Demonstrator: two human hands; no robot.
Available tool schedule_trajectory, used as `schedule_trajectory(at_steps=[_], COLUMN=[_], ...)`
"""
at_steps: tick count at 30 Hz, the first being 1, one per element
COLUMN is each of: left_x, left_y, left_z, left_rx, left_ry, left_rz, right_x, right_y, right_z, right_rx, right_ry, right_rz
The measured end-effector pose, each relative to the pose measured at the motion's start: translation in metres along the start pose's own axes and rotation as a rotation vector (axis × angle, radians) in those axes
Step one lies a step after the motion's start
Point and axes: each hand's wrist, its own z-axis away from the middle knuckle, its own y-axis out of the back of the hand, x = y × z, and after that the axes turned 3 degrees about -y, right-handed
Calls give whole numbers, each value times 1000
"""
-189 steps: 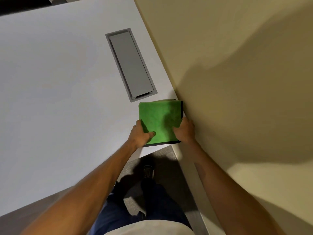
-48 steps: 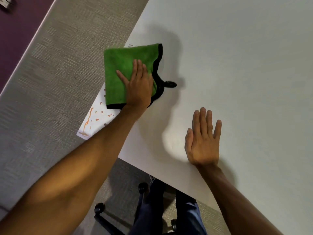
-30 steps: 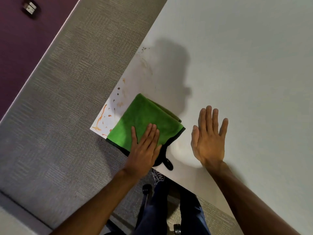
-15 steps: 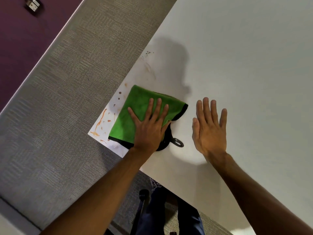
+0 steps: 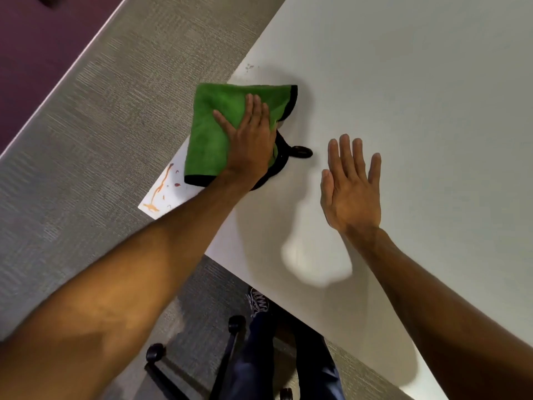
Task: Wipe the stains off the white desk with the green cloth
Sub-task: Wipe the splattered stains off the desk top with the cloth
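Both hands' fingers (image 5: 256, 108) flat, ungripping; left on green cloth (image 5: 213, 134); white desk (image 5: 403, 82) over grey carpet (image 5: 86, 125).

The left hand (image 5: 252, 142) covers the near right part of the green cloth (image 5: 215, 131), which hides the white desk (image 5: 403, 96) beneath it near the desk's left edge. The desk's far and right sides run off the picture. Both forearms are cut off at the bottom edge.
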Motion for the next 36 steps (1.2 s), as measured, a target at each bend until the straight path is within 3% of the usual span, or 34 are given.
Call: schedule_trajectory(at_steps=[7,12,28,36], left_x=[-8,0,7,-13], left_y=[-18,-23,-5,14], left_z=[85,118,-69,-99], left_rx=[256,188,149,17], left_ry=[-492,-612,4,150], left_rz=[41,-75,9,160], right_x=[0,-1,-1,-1], right_y=[2,3,1,0], right_z=[4,2,-2,-2], right_rx=[-11,-31,3,15], right_ry=[-7,-13,-13,-24], right_rz=[8,37,34,33])
